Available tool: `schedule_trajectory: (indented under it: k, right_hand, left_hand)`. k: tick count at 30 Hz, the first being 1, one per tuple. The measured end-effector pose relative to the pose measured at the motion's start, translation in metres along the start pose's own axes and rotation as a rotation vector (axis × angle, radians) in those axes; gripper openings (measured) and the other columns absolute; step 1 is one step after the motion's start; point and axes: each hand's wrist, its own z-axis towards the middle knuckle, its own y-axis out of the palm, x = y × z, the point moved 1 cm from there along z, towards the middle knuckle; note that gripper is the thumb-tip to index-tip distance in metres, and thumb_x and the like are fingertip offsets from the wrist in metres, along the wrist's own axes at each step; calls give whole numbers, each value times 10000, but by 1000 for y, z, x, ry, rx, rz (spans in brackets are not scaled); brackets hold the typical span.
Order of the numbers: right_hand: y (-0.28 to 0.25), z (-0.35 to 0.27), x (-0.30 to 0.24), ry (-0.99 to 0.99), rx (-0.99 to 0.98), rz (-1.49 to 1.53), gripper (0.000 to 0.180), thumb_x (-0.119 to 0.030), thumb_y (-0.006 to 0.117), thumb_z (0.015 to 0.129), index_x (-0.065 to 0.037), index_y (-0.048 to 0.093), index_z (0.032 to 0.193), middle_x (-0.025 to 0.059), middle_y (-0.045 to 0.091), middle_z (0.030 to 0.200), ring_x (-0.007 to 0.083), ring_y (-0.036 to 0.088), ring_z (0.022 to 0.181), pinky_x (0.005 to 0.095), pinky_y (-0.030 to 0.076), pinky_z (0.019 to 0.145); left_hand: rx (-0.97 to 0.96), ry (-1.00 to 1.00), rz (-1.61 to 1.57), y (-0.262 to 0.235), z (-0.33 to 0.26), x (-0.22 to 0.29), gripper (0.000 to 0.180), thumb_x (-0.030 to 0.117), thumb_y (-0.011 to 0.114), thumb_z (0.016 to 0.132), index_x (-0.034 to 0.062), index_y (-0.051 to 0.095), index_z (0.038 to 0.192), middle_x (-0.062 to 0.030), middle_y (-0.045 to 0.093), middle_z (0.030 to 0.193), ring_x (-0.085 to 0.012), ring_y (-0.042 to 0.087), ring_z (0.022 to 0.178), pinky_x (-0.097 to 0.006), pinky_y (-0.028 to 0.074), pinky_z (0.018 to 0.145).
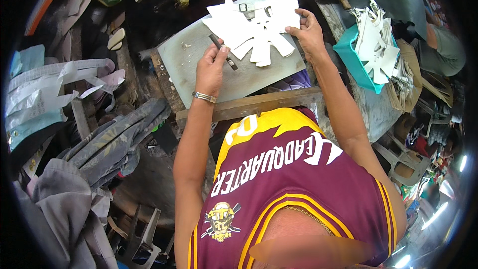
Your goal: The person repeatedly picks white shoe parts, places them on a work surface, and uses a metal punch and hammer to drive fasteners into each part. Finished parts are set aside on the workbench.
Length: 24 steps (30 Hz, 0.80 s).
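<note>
White cut-out sheet pieces (264, 25) with flared strips and slots lie over a pale board (186, 65). A small dark buckle (243, 7) shows near their upper part. My right hand (311, 35) is closed on the right edge of the white cut-outs, thumb and fingers pinching it. To the left, my left hand (211, 65) is closed round a short dark strip (232, 64) with a light metallic part at its lower end; its exact kind is unclear. That hand is beside the cut-outs' left edge. A metal band (204, 97) circles my left wrist.
A wooden bar (249, 104) runs along the board's near edge. At the right, a turquoise basket (351, 55) overflows with similar white cut-outs. Printed sheets (40, 94) and grey cloth (74, 209) are heaped at the left. Another person's arm (430, 37) shows at the far right.
</note>
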Motion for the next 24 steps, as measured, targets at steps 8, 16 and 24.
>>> schedule_trajectory:
  k: [8,16,24]
  right_hand:
    - [-141,-2,-84,-375,51,455,590,46,712,965,-65,506,1506,134,627,1416,260,680,1249,435,613,1040]
    - [-369,-38,-157,-458,264,479,517,-20,647,971,-47,577,1483,181,682,1361,333,698,1217,464,591,1033]
    - [-414,-32,-31,46,806,-1188,630,-151,744,884,-26,637,1492,230,687,1445,378,666,1316,423,496,1147]
  left_hand:
    - [12,-21,17,-3,3,-3,420,262,697,1093,-47,702,1378,-75,665,1427,-167,605,1293,-323,445,1142]
    - [-2,-29,18,3,5,1,497,270,655,1126,-24,593,1521,-58,688,1374,-172,620,1299,-342,450,1145]
    - [-2,-5,-27,-2,1,-6,492,297,693,1096,6,642,1490,-92,687,1385,-184,612,1306,-335,440,1158]
